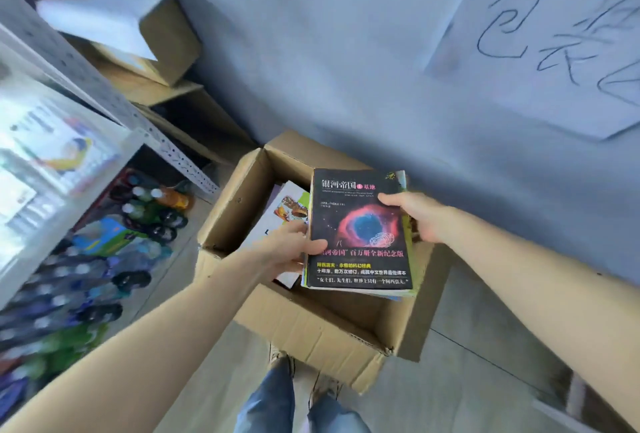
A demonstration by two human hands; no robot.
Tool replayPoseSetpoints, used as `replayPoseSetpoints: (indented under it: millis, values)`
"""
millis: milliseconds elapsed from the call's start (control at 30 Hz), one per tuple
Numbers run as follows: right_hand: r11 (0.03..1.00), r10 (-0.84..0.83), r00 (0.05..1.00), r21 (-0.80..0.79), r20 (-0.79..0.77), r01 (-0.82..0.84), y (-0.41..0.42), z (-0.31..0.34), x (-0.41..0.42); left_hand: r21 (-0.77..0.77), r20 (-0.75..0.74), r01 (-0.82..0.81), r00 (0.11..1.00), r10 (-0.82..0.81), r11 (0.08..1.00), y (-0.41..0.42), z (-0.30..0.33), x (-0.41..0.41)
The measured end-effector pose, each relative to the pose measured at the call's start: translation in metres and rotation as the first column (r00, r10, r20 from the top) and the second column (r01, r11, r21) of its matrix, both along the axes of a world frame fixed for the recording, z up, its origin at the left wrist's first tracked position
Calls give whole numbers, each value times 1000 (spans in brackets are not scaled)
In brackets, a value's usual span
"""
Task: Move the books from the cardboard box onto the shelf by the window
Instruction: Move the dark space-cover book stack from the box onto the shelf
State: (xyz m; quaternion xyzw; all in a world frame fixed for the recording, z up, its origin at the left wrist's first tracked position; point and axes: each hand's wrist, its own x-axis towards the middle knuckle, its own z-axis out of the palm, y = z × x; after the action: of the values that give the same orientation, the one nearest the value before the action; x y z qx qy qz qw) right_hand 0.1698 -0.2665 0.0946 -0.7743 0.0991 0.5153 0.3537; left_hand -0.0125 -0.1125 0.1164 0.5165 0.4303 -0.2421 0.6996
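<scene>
We grip small stack of books (360,228) from both sides: left hand (287,249) and right hand (420,216) fingers clamped on edges, stack above cardboard box (304,325). More books left inside box. Shelf (104,114) at left; we judge task midway.

Blue-grey wall (346,51), tiled floor (467,346)

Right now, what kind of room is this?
Probably a storeroom: a grey perforated metal shelf, brown cardboard boxes stacked by the wall, and plastic drink bottles crowded on the floor.
</scene>
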Motion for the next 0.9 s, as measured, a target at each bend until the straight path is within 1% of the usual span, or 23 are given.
replayPoseSetpoints:
  millis: [67,167,233,333,433,500,533,567,633,667,700,800,900]
  values:
    - [995,69,997,63,38,-72,23,44,-2,9,86,-38,996,37,999,18,38,-14]
    - [968,181,983,168,33,-184,62,108,-12,23,181,-137,975,130,990,50,86,-40]
    - [943,244,969,224,44,-248,91,145,-24,35,248,-218,947,203,975,73,118,-63]
    - [880,310,947,350,89,-321,136,189,-50,70,326,-319,903,281,945,103,165,-102]
    - [816,366,912,408,186,-411,188,229,-88,134,382,-426,855,350,895,134,206,-150]
    - [773,363,878,425,312,-471,229,252,-119,160,434,-503,808,397,849,156,229,-187]
    - [753,363,854,423,372,-504,249,266,-139,171,461,-538,784,416,825,167,240,-207]
    - [722,377,808,403,453,-563,266,285,-161,178,489,-568,760,429,803,179,251,-228]
    - [674,365,690,334,625,-659,290,326,-208,180,535,-608,720,442,773,197,272,-268]
    - [654,354,644,312,678,-689,306,340,-229,181,558,-631,697,450,754,206,282,-290]
    - [634,373,605,283,703,-720,320,357,-251,186,576,-658,675,461,730,216,294,-314]
    - [491,460,494,252,738,-834,369,390,-303,221,616,-713,631,472,665,245,328,-382]
    - [352,526,484,339,699,-872,420,426,-361,302,639,-732,631,440,611,277,360,-455]
